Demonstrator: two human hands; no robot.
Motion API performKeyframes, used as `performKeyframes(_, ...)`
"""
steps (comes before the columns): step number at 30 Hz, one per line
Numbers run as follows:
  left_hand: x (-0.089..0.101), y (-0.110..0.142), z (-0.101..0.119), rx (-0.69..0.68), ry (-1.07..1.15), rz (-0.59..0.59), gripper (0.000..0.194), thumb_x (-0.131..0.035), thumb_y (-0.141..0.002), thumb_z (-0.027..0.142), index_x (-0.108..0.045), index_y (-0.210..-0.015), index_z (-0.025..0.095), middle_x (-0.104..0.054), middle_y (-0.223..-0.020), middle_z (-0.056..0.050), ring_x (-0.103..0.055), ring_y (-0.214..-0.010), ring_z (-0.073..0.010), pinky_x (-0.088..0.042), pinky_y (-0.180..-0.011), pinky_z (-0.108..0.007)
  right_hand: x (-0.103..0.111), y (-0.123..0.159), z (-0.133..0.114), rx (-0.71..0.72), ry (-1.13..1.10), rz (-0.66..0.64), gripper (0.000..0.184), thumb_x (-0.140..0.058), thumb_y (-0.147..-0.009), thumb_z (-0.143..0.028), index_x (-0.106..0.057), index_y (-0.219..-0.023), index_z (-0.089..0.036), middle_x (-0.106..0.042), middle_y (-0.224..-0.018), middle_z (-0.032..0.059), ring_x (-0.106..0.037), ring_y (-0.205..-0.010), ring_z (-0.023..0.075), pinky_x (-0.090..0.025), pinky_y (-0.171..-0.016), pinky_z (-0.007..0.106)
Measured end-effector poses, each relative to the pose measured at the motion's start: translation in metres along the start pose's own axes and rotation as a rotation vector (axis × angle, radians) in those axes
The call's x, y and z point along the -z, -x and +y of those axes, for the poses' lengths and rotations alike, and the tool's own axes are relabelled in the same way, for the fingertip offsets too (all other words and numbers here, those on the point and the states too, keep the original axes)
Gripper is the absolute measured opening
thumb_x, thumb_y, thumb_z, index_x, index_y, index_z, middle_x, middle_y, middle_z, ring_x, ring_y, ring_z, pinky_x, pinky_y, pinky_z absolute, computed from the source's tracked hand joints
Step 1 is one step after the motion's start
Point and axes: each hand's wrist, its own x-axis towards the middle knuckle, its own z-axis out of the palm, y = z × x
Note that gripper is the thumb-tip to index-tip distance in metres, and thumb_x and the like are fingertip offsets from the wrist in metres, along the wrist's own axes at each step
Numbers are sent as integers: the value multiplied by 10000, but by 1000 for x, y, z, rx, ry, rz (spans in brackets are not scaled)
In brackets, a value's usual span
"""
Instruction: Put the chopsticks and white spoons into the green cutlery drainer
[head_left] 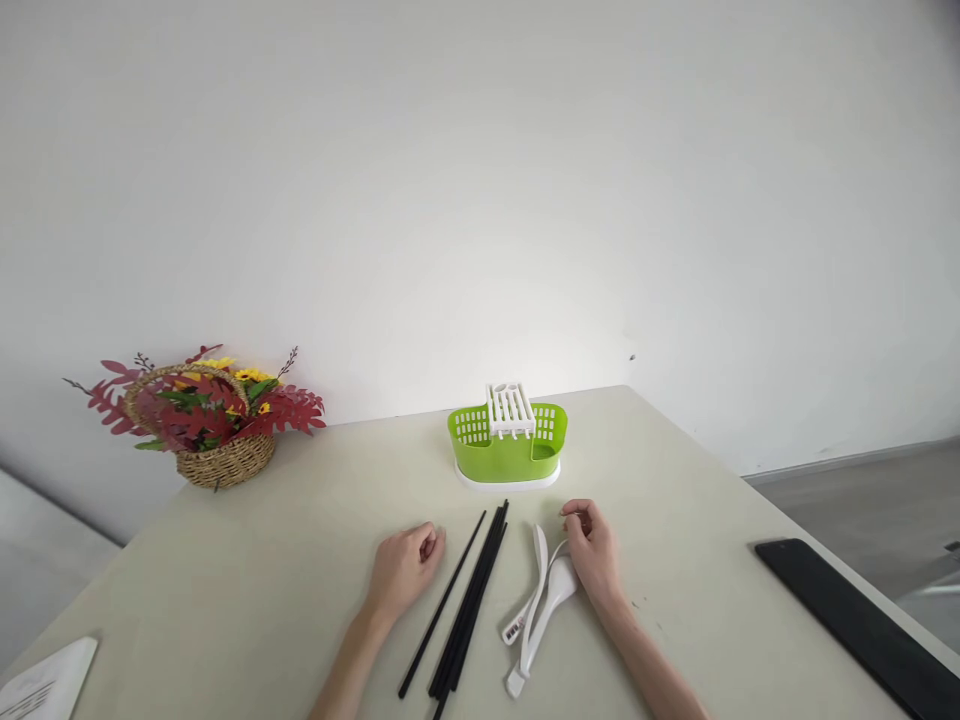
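My left hand [409, 568] rests on the table in a loose fist, with nothing seen in it. Just to its right lie several black chopsticks [472, 605], one of them a little apart from the bunch. My right hand [591, 552] also rests with curled fingers, beside a small group of white plastic spoons [559, 585]. It is close to the spoons' upper ends, and no utensil shows inside it. A label is on one white handle. Beyond both hands stands a green utensil holder [491, 462] with a white slotted rack [511, 408] on top and a white base.
A wicker basket [225, 463] of red and yellow artificial flowers stands at the back left, against the wall. At the right table edge lies a long black flat object [847, 615]. A white item with printed lines [49, 680] sits at the near left corner.
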Motion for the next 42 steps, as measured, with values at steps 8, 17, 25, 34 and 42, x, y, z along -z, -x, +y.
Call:
performKeyframes(8, 2, 0, 1, -8, -23, -11, 414, -394, -998, 440, -393, -654, 210, -412, -576, 60, -318, -546, -111, -250, -587, -257, 1, -2, 0, 15, -129, -21, 175, -507, -822, -318, -650, -862, -226, -719, -838, 30, -666, -784, 217, -506, -716, 325)
performKeyframes(17, 4, 1, 4, -16, -27, -29, 413, -411, -1004, 443, -400, -663, 211, -456, -577, 56, -368, -541, -109, -268, -594, -265, 0, -2, 2, 23, -199, -46, 228, -451, -907, -353, -644, -916, -232, -753, -948, 48, -708, -851, 223, -551, -787, 357)
performKeyframes(25, 10, 5, 13, -98, 127, -110, 367, -554, -947, 517, -518, -737, 218, -590, -660, 34, -508, -610, -132, -352, -633, -264, 1, -2, 5, 13, -166, -17, 228, -471, -932, -389, -642, -925, -239, -744, -937, 27, -699, -842, 213, -546, -787, 349)
performKeyframes(34, 18, 5, 18, -104, 126, -183, 532, -820, -677, 662, -534, -714, 215, -593, -707, 38, -482, -622, -134, -350, -616, -263, 2, -2, 6, 27, -141, -17, 210, -476, -928, -373, -632, -937, -234, -732, -940, 33, -693, -841, 216, -546, -783, 357)
performKeyframes(42, 20, 4, 15, -61, 168, -225, 505, -842, -673, 646, -595, -742, 212, -623, -747, 23, -537, -674, -152, -381, -638, -262, 1, -1, 5, 32, -111, -11, 195, -471, -925, -357, -620, -952, -234, -727, -951, 35, -694, -853, 216, -534, -772, 349)
